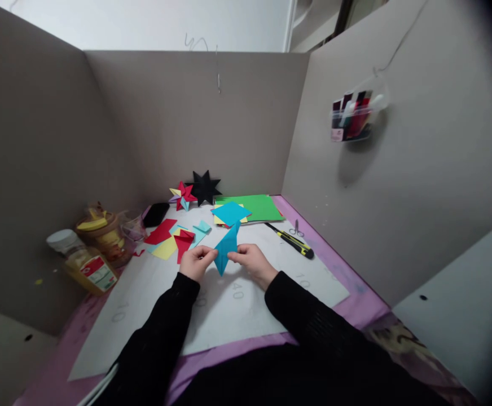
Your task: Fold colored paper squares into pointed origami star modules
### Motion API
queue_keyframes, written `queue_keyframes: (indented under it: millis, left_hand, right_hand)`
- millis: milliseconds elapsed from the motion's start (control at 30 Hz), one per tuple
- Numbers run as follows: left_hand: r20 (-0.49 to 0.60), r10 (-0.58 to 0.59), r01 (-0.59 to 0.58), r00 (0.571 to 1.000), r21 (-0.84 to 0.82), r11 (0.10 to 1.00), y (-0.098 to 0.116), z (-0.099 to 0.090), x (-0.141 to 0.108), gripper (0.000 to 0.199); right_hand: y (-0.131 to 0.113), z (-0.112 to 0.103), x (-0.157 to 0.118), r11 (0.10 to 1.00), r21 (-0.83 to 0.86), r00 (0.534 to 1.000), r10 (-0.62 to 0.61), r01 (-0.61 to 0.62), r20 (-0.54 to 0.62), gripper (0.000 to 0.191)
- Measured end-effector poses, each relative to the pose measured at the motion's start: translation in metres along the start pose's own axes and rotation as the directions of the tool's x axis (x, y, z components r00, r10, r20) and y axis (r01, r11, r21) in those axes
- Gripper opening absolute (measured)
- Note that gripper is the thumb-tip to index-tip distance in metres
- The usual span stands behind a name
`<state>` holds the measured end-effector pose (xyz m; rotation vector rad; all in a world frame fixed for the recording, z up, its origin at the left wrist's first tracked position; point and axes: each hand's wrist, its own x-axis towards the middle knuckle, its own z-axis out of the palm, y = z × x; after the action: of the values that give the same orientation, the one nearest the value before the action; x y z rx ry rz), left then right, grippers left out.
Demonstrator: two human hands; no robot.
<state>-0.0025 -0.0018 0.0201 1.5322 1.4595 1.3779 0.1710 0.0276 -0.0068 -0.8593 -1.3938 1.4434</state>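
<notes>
Blue folded paper (228, 242) hangs over our white sheet (153, 332), pinched by our left hand (196, 263) towards eight o'clock and right hand (254, 264) towards four; seemingly light, easily crumpled, it wants gentle edge grips.

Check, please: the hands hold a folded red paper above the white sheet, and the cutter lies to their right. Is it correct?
The folded paper is blue, not red, in the head view; the hands hold it above the white sheet, and the cutter lies to their right.
</notes>
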Motion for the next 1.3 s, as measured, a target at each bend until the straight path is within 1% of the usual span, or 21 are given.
queue_keyframes:
  millis: [67,167,267,333,367,433,500,567,633,733,833,933,1067,1200,1300]
  left_hand:
    - [-0.018,-0.019,0.019,1.0,-0.013,1.0,-0.001,-0.002,0.001,0.023]
    - [-0.027,-0.05,0.048,0.998,-0.046,0.998,-0.001,-0.005,0.003,0.023]
    - [-0.1,-0.064,0.057,0.993,-0.075,0.996,0.0,-0.01,0.006,0.024]
    - [-0.116,-0.053,0.046,0.992,-0.066,0.997,0.0,-0.012,0.007,0.023]
    - [-0.091,-0.04,0.035,0.995,-0.055,0.998,-0.001,-0.012,0.008,0.023]
    - [0.022,-0.009,0.009,1.0,-0.024,1.0,-0.001,-0.01,0.007,0.023]
    - [0.147,0.012,-0.013,0.989,0.003,1.0,-0.002,-0.004,0.004,0.023]
    - [0.205,0.019,-0.023,0.979,0.019,1.0,-0.001,0.001,0.0,0.022]
    - [0.203,0.019,-0.023,0.979,0.018,1.0,0.001,0.004,-0.003,0.021]
    - [0.202,0.013,-0.013,0.979,0.0,1.0,0.003,0.004,-0.005,0.021]
    - [0.205,0.031,-0.026,0.978,-0.026,0.999,0.003,0.003,-0.004,0.022]
    - [0.194,0.059,-0.053,0.979,-0.033,0.998,0.003,0.003,-0.004,0.021]
    - [0.142,0.136,-0.136,0.98,-0.006,0.991,0.002,0.003,-0.005,0.018]
    - [0.101,0.248,-0.253,0.964,0.047,0.966,0.0,0.004,-0.007,0.016]
    - [0.087,0.282,-0.289,0.956,0.087,0.953,0.0,0.008,-0.009,0.016]
  right_hand:
    - [-0.003,-0.003,0.001,0.999,-0.041,1.0,-0.002,0.001,-0.022,0.029]
    - [-0.004,-0.008,0.004,0.998,-0.064,1.0,0.017,-0.018,-0.004,0.026]
    - [-0.002,-0.015,0.008,0.996,-0.057,0.997,0.072,-0.073,-0.012,0.021]
    - [0.0,-0.017,0.01,0.997,-0.018,0.996,0.07,-0.071,-0.055,0.021]
    - [0.001,-0.017,0.01,0.999,0.012,0.996,0.053,-0.052,-0.07,0.022]
    - [0.001,-0.014,0.009,0.996,0.085,0.998,0.022,-0.017,-0.057,0.026]
    - [0.001,-0.008,0.005,0.99,0.14,1.0,0.027,-0.027,0.004,0.034]
    - [0.0,-0.001,0.001,0.984,0.17,0.999,0.042,-0.047,0.028,0.036]
    - [-0.002,0.003,-0.003,0.981,0.188,0.999,0.042,-0.04,-0.011,0.031]
    - [-0.006,0.003,-0.005,0.981,0.195,0.997,0.0,0.015,-0.077,0.024]
    - [-0.008,0.0,-0.005,0.981,0.177,0.995,-0.073,0.085,-0.072,0.021]
    - [-0.007,-0.001,-0.005,0.98,0.168,0.994,-0.101,0.107,-0.042,0.02]
    - [-0.004,0.001,-0.005,0.977,0.189,0.995,-0.093,0.097,-0.033,0.019]
    - [-0.004,0.006,-0.005,0.961,0.257,0.992,-0.086,0.106,-0.088,0.018]
    - [-0.007,0.008,-0.007,0.949,0.29,0.988,-0.094,0.126,-0.122,0.016]
